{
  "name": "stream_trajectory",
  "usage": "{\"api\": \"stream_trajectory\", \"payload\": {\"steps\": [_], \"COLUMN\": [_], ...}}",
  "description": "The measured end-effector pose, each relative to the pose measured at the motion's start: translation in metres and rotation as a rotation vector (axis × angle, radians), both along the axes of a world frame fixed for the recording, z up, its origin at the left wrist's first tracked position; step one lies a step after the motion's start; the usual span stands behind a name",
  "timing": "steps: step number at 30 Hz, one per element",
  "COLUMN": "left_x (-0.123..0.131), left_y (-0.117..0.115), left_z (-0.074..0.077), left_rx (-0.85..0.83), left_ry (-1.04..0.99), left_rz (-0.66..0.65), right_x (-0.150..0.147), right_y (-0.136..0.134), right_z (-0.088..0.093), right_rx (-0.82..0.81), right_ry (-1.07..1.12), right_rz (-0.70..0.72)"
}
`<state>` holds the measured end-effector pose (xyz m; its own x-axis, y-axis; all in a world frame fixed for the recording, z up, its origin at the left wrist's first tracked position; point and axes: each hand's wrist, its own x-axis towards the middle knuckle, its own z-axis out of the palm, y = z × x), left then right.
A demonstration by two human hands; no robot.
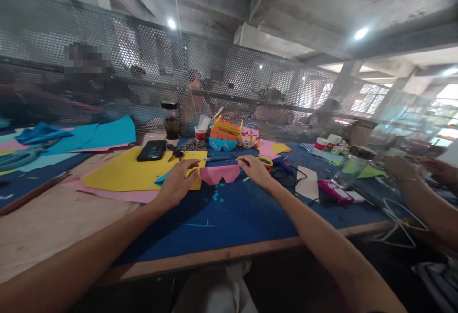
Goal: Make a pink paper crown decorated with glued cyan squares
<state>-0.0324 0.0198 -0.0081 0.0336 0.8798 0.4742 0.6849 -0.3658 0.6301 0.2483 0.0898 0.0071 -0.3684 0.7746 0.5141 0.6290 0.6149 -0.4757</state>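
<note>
Cannot tell touch from near miss between left hand (180, 179) and pink paper cutout (214, 174). Can see only part of teal scissors (16, 161) at nine o'clock and a co-worker's arm (424, 194) between three and four, cut off by the edges. Can make out only blurred people (91, 88) through mesh screen (152, 38) at ten.

Bench (250, 224): open run from front edge back to pink paper piece (219, 175), between the forearms; only low blue scraps (215, 196) there. Ends of the piece hemmed in by left hand (181, 179) and right hand (255, 170). Behind: orange paper pieces (226, 131), cup (201, 134), lidded jar (171, 123); mesh screen (157, 50) bars the far edge. Right: blue tool (282, 165), magenta device (335, 192). Left: flat yellow sheet (125, 175), passable above, phone (151, 151) lying low.
</note>
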Motion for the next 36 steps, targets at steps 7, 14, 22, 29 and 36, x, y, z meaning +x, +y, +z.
{"api": "stream_trajectory", "payload": {"steps": [7,14,22,29,36], "left_x": [0.0,0.001,0.0,-0.002,-0.002], "left_y": [0.003,0.003,0.006,0.01,0.012], "left_z": [-0.004,0.001,0.0,-0.002,-0.004], "left_rx": [-0.071,-0.101,-0.101,-0.092,-0.119], "left_ry": [-0.029,-0.047,-0.047,-0.019,-0.043], "left_rz": [-0.011,-0.021,0.015,0.035,0.018], "right_x": [-0.007,0.002,0.099,0.135,0.14], "right_y": [-0.003,-0.005,-0.001,0.009,0.021], "right_z": [-0.003,0.004,0.025,0.005,-0.004], "right_rx": [-0.006,0.03,-0.009,-0.191,-0.208], "right_ry": [-0.035,-0.16,-0.411,-0.628,-0.701], "right_rz": [0.0,-0.113,-0.658,-0.87,-0.875]}}
